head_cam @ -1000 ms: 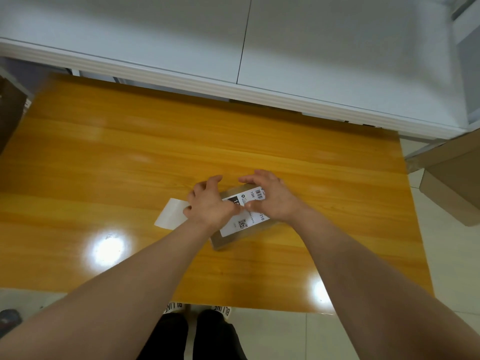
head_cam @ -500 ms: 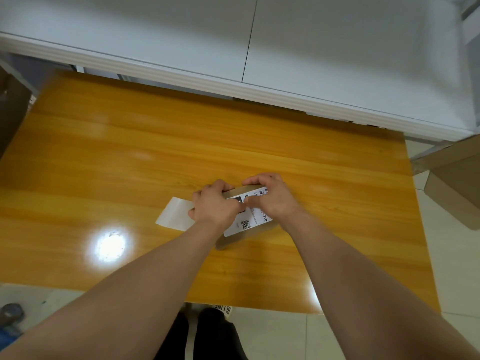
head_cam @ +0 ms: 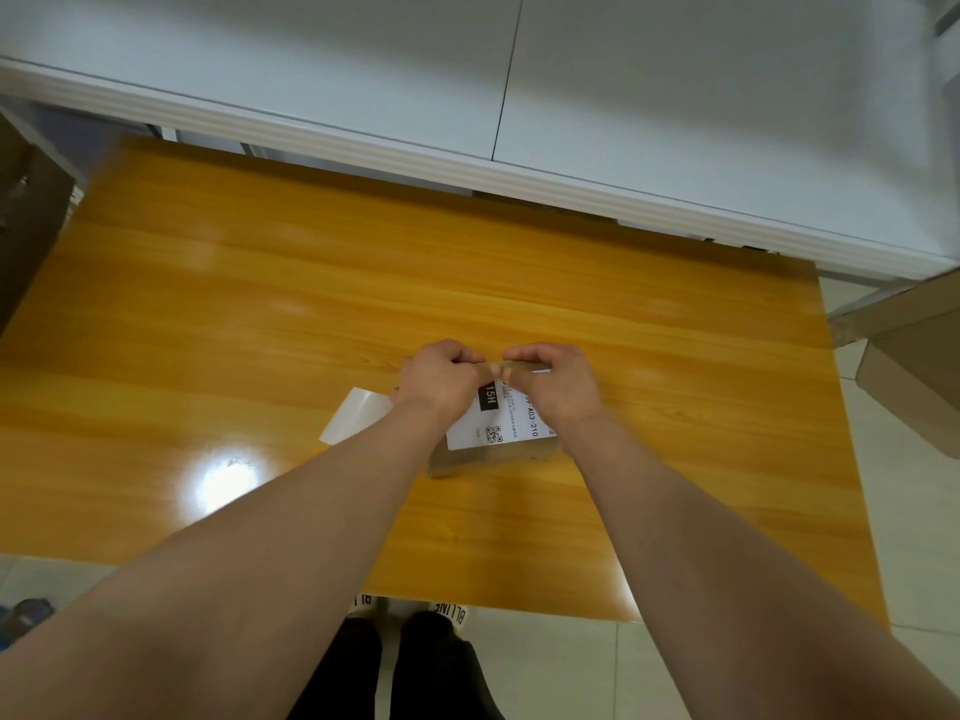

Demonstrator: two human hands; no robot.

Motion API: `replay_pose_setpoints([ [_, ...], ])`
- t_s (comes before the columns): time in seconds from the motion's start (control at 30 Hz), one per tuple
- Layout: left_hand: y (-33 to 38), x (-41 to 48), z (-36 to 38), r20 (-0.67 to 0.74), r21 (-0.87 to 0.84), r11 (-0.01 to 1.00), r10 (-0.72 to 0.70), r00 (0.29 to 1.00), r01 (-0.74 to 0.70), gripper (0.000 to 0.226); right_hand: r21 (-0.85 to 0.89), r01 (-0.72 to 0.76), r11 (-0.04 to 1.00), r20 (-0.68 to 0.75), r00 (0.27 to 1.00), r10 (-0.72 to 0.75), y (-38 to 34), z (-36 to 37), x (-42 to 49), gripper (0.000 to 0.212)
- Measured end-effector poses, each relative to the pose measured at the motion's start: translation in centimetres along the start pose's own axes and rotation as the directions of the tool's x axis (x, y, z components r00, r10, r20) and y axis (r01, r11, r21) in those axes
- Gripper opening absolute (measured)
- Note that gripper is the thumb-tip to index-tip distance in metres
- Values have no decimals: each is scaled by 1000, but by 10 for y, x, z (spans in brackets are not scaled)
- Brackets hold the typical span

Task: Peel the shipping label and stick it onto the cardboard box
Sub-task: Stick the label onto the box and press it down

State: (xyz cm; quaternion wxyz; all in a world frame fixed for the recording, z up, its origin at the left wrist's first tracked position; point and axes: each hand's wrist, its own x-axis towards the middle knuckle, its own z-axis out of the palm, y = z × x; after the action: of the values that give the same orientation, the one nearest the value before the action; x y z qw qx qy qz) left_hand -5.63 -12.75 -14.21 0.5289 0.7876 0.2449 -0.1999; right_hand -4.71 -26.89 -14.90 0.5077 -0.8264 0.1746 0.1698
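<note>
Cardboard box (head_cam: pixel 491 457), one label (head_cam: pixel 496 420), one backing sheet (head_cam: pixel 353 415); both hands' grip pressed on label's far edge.

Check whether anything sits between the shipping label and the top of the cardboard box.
Nothing visible does. The shipping label already lies on the cardboard box, and the left hand and right hand are on its far edge. The peeled backing sheet lies on the table to the left, clear of the box.

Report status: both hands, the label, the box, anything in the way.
Left hand and right hand pressing shipping label at far edge of cardboard box. Label on box. Peeled backing sheet beside it, clear.
</note>
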Motion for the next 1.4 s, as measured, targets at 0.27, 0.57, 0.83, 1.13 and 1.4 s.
replay_pose_setpoints([
  [0.27,-19,1,-25,78,-140,989,61,995,-49,96,-518,147,843,76,989,-126,-11,-6,-8,44],
  [0.57,-30,-3,-15,138,-145,989,-16,990,36,75,-472,179,863,176,979,-106,-10,0,-16,63],
  [0.83,-23,1,-8,48,-254,962,-87,995,96,50,-304,114,946,69,993,-97,-11,7,-20,49],
  [1.13,-23,5,-1,-17,-264,961,-93,996,85,32,-335,26,942,-94,994,-61,-16,19,-11,20],
  [1.4,-21,6,-5,-7,-275,960,-53,999,49,22,-368,-14,930,-86,996,-19,-19,20,-7,11],
])
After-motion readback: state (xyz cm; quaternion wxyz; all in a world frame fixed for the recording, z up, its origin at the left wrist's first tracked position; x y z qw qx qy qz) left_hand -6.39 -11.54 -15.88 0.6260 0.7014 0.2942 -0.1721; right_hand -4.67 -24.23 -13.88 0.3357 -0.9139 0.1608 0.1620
